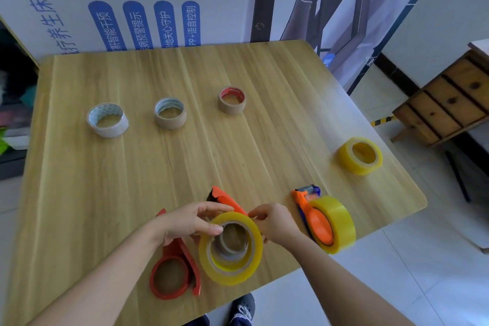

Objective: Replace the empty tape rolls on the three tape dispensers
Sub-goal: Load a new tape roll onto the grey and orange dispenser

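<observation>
Wooden table (pixel 132 193), near edge: yellow roll (pixel 239 276) held between both hands, open face tilted up toward the camera; orange dispenser (pixel 229 200) lies just behind it, long axis running away and leftward, nose pointing far-left; left hand (pixel 185 222) grips the roll's upper rim; right hand (pixel 276 223) pinches its right edge; both equally near.

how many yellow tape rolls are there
3. Held roll between left hand and right hand, near edge; mounted roll on the orange dispenser beside it; loose roll at the right edge of the table.
</observation>
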The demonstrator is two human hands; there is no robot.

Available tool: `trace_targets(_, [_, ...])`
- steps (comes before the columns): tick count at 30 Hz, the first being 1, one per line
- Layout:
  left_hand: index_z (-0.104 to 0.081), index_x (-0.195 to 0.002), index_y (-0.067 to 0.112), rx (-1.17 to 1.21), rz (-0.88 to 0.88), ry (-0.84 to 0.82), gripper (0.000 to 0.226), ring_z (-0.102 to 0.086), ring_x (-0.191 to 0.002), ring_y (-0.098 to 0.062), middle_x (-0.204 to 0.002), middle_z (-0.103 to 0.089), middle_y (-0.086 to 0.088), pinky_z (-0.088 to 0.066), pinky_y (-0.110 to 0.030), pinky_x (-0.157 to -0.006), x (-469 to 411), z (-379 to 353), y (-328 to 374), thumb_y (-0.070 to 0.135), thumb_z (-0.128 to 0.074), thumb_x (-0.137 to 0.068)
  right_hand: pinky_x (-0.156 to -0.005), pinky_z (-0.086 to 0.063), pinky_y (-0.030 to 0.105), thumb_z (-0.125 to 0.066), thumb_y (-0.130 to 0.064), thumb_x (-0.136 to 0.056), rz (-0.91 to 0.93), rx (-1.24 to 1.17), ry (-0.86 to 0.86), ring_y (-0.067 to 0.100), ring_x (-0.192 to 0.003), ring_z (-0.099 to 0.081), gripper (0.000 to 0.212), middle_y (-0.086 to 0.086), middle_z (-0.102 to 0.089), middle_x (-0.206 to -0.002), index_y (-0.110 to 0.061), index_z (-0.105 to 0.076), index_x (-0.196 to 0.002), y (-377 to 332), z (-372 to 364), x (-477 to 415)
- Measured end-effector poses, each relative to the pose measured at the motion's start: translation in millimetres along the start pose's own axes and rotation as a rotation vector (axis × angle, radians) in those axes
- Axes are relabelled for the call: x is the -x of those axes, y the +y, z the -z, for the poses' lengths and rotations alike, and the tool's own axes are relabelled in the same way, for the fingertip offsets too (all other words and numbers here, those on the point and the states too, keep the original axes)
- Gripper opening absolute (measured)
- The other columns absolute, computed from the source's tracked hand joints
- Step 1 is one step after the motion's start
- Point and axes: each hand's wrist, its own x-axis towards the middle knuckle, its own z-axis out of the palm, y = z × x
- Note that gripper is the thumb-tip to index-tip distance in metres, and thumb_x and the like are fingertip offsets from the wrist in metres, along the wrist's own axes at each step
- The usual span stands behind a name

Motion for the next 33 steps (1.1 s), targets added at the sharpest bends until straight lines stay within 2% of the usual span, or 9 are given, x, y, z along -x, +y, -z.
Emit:
trace_targets(3, [-0.063, -0.121, 0.043, -0.046, 0.002, -0.084, 0.049, -0.061, -0.117, -0.018, -0.123, -0.067, 0.008, -0.045, -0.048, -0.103, -2, -3, -5, 0.026, -0.072, -0.076, -0.066, -0.062, 0.036, -0.064, -0.029, -0.085, -0.002, -0.005, 0.006, 0.019, -0.062, -0.072, 0.014, 0.002, -0.075, -0.076, -0.022, -0.075, -0.089, -2, 0, -3])
trace_targets(7, [-0.065, -0.115, 0.047, -0.149, 0.038, -0.058, 0.047, -0.062, -0.113, -0.015, -0.121, -0.066, 0.002, -0.048, -0.042, -0.102, -8, -7, -4, 0.029, -0.073, -0.072, -0.067, -0.061, 0.037, -0.062, -0.029, -0.083, 0.019, 0.1, 0.082, 0.017, -0.071, -0.069, 0.017, -0.001, -0.072, -0.084, -0.023, -0.075, -0.093, -6, -2, -5])
trace_targets(11, [-0.062, -0.113, 0.047, -0.167, 0.071, -0.041, 0.046, -0.061, -0.113, -0.008, -0.123, -0.064, 0.009, -0.047, -0.037, -0.102, -5, -2, 0, 0.032, -0.07, -0.071, -0.067, -0.053, 0.033, -0.054, -0.026, -0.089, 0.081, 0.295, 0.244, 0.021, -0.088, -0.064, 0.023, -0.001, -0.068, -0.096, -0.022, -0.075, -0.098, -5, 2, -6])
trace_targets(14, [-0.062, -0.118, 0.043, -0.185, 0.064, -0.009, 0.048, -0.061, -0.11, -0.01, -0.122, -0.062, 0.007, -0.052, -0.035, -0.096, -2, 1, 4, 0.031, -0.072, -0.072, -0.064, -0.048, 0.03, -0.051, -0.029, -0.093, 0.086, 0.305, 0.297, 0.021, -0.091, -0.063, 0.025, -0.001, -0.066, -0.098, -0.023, -0.074, -0.103, 0, 3, -7])
trace_targets(17, [-0.059, -0.124, 0.037, -0.144, 0.037, 0.031, 0.042, -0.063, -0.1, -0.01, -0.117, -0.061, 0.007, -0.055, -0.022, -0.066, 1, 1, 8, 0.02, -0.068, -0.087, -0.063, -0.046, 0.029, -0.053, -0.037, -0.094, 0.106, 0.251, 0.325, 0.019, -0.091, -0.062, 0.025, -0.003, -0.064, -0.099, -0.025, -0.071, -0.108, 1, 3, -4])
trace_targets(18, [-0.058, -0.124, 0.037, -0.121, 0.025, 0.058, 0.04, -0.063, -0.098, -0.011, -0.118, -0.061, 0.006, -0.054, -0.022, -0.064, 0, 1, 8, 0.019, -0.066, -0.089, -0.062, -0.044, 0.029, -0.053, -0.04, -0.094, 0.126, 0.215, 0.356, 0.018, -0.089, -0.062, 0.025, -0.003, -0.064, -0.097, -0.026, -0.07, -0.106, 0, 3, -3])
trace_targets(23, [-0.061, -0.115, 0.041, -0.014, 0.003, 0.196, 0.032, -0.063, -0.085, -0.013, -0.108, -0.065, -0.004, -0.047, -0.022, -0.067, -11, -1, 4, 0.02, -0.064, -0.091, -0.054, -0.04, 0.03, -0.047, -0.058, -0.092, 0.229, -0.065, 0.363, 0.011, -0.061, -0.056, 0.04, -0.007, -0.058, -0.062, -0.026, -0.062, -0.074, -10, 2, 7])
trace_targets(26, [-0.062, -0.108, 0.041, 0.01, 0.0, 0.197, 0.028, -0.062, -0.083, -0.008, -0.095, -0.067, 0.002, -0.044, -0.017, -0.063, -16, -5, 5, 0.017, -0.061, -0.093, -0.061, -0.049, 0.03, -0.053, -0.06, -0.086, 0.238, 0.019, 0.298, 0.009, -0.072, -0.061, 0.037, -0.008, -0.066, -0.077, -0.027, -0.069, -0.088, -10, 1, 10])
trace_targets(33, [-0.062, -0.115, 0.039, 0.017, 0.018, 0.202, 0.029, -0.059, -0.096, -0.004, -0.107, -0.066, 0.008, -0.042, -0.016, -0.067, -21, -12, 9, 0.02, -0.06, -0.094, -0.063, -0.052, 0.037, -0.051, -0.051, -0.092, 0.387, 0.17, 0.268, 0.014, -0.068, -0.06, 0.037, -0.003, -0.064, -0.078, -0.021, -0.073, -0.092, 0, 7, 11])
